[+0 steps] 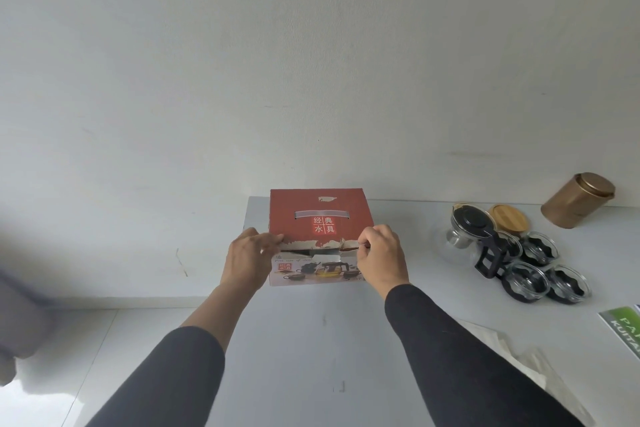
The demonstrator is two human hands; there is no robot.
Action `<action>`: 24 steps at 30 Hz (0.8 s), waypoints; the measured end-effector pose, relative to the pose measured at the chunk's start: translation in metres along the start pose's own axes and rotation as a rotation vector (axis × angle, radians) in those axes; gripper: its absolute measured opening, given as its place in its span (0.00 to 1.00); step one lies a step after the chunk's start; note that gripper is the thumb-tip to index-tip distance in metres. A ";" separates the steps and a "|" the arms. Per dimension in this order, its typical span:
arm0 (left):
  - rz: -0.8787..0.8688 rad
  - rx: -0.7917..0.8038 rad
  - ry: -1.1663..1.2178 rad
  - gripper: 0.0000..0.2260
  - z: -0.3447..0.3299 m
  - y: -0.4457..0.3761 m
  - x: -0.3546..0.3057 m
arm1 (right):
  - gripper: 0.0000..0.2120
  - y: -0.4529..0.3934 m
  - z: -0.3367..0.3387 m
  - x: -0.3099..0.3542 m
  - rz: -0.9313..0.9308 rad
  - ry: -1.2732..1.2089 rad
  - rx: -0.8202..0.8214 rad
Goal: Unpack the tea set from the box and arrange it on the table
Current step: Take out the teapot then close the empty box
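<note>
A red cardboard box [317, 215] with white Chinese characters stands at the far left corner of the white table [311, 340]. Its top flap has a torn front edge. My left hand [247, 258] grips the left end of that flap edge, and my right hand [381, 258] pinches its right end. To the right on the table stand a glass teapot [465, 229] with a black lid and handle and several glass cups [535, 274] in black holders.
A brass-coloured tin [576, 199] stands at the back right against the wall, with a bamboo lid [509, 217] beside the teapot. A green printed sheet [623, 329] and crumpled white paper [512, 357] lie at the right. The table's left edge drops to the floor.
</note>
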State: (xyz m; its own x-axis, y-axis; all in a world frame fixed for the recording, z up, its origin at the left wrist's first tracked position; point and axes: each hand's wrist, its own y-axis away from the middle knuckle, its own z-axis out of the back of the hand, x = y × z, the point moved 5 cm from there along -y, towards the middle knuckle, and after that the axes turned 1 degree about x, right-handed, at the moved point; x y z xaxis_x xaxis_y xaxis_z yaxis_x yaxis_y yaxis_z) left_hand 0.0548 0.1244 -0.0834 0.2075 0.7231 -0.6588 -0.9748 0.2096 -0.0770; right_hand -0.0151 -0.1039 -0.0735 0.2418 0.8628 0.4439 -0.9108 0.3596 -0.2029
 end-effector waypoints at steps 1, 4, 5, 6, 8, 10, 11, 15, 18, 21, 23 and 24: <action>0.002 0.010 -0.009 0.11 0.000 -0.001 -0.001 | 0.04 0.000 0.000 0.000 -0.004 0.003 -0.003; 0.007 0.035 -0.017 0.11 0.001 -0.001 -0.002 | 0.02 0.003 0.002 0.008 0.069 0.030 -0.037; 0.007 0.041 -0.023 0.11 0.002 -0.001 -0.003 | 0.03 0.005 0.002 0.013 0.131 0.028 -0.047; 0.005 0.043 -0.029 0.11 0.003 -0.001 -0.004 | 0.03 0.007 0.001 0.019 0.200 0.016 -0.047; 0.011 0.027 -0.020 0.10 0.006 -0.001 -0.006 | 0.03 0.010 -0.001 0.030 0.309 -0.025 -0.008; 0.062 -0.008 0.057 0.08 0.010 0.000 -0.007 | 0.02 0.012 -0.003 0.038 0.346 -0.072 0.029; 0.107 -0.016 0.121 0.09 0.011 0.000 -0.007 | 0.02 0.012 -0.004 0.039 0.342 -0.090 0.040; 0.263 -0.003 0.291 0.14 0.006 0.007 -0.006 | 0.03 0.012 -0.008 0.039 0.312 -0.115 0.077; 0.289 -0.025 0.337 0.13 0.002 0.011 -0.007 | 0.03 0.012 -0.009 0.037 0.298 -0.106 0.099; 0.264 -0.027 0.333 0.11 -0.004 0.014 -0.008 | 0.04 0.012 -0.008 0.034 0.292 -0.100 0.105; 0.255 -0.009 0.302 0.10 -0.007 0.013 -0.007 | 0.04 0.011 -0.008 0.033 0.294 -0.095 0.110; 0.252 -0.002 0.268 0.10 -0.007 0.011 -0.007 | 0.03 0.011 -0.008 0.032 0.296 -0.091 0.113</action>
State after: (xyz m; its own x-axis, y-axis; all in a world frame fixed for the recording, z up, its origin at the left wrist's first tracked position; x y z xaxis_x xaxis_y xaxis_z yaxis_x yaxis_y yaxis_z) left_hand 0.0416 0.1168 -0.0851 -0.0677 0.5540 -0.8297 -0.9928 0.0451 0.1111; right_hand -0.0144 -0.0695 -0.0684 -0.0650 0.8868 0.4575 -0.9697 0.0520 -0.2386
